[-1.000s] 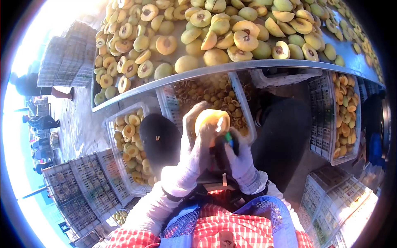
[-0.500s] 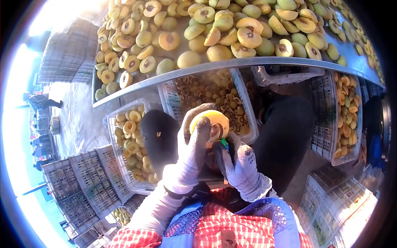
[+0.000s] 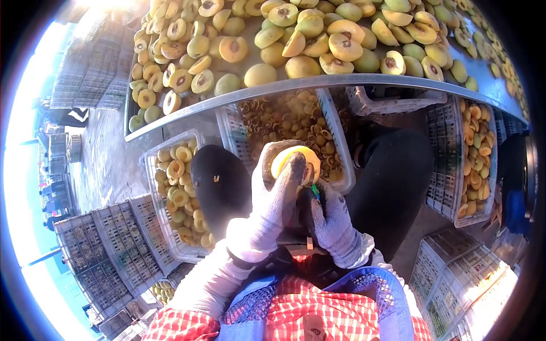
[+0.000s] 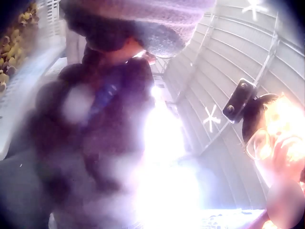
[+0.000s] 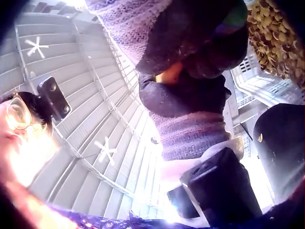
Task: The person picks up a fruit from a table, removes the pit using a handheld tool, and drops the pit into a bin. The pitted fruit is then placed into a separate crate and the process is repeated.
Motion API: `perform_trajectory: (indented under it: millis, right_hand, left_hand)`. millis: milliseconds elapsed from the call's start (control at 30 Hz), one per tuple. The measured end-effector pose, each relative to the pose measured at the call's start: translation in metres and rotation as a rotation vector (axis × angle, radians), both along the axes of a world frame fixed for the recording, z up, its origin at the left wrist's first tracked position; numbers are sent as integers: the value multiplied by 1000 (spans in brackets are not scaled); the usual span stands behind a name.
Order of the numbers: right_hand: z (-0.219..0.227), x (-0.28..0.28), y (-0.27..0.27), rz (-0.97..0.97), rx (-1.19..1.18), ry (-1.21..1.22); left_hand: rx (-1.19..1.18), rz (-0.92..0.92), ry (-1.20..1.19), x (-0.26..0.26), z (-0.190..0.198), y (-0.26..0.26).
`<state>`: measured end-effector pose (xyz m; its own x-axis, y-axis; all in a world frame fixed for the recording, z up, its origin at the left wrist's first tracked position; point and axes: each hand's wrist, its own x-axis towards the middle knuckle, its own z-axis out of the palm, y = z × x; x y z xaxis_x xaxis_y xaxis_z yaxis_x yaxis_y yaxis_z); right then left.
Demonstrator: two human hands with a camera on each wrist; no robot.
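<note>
A cut yellow fruit (image 3: 307, 158) with a brown centre is gripped in my gloved left hand (image 3: 274, 190), its thumb lying across the cut face. My gloved right hand (image 3: 333, 219) is curled just below the fruit around a small tool (image 3: 315, 191), of which a green part shows; its tip is hidden. Both hands are close together above my lap. In the right wrist view the dark glove palms of the left hand (image 5: 188, 105) and right hand (image 5: 190, 38) nearly meet, with a bit of orange fruit (image 5: 170, 74) between them.
Ahead, a metal-edged table (image 3: 284, 86) holds many halved fruits. Beneath it a crate (image 3: 335, 136) contains small brown and yellow pieces. Fruit-filled crates stand at the left (image 3: 156, 193) and right (image 3: 443, 165). Stacked crates (image 3: 105, 256) rise at the lower left.
The left hand has turned the fruit, so its cut face shows less than half a second ago. The right hand stays close beneath it. The head view has shifted slightly.
</note>
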<state>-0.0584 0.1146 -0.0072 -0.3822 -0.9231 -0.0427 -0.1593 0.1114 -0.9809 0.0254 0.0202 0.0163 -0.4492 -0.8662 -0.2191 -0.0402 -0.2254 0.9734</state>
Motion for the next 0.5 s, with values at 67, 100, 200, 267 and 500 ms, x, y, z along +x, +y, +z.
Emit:
perform_trajectory:
  millis: [67,100,200,267,500]
  right_hand:
    - [-4,1,-1,-51,-83,53]
    - [-7,3,0,-64,-60,11]
    - [-9,8,0,-96,-22,-45]
    - [-8,9,0,-111,-33,3]
    - [-7,-4,5,40,-61,112]
  left_hand:
    - [3,81,78,-4,-1,5]
    - [9,121,91,-6,1,8]
    - [-97,169,82,-7,-2,12]
    - [-156,198,85,-9,-4,16]
    - [-82,22,10,-6,-3,1]
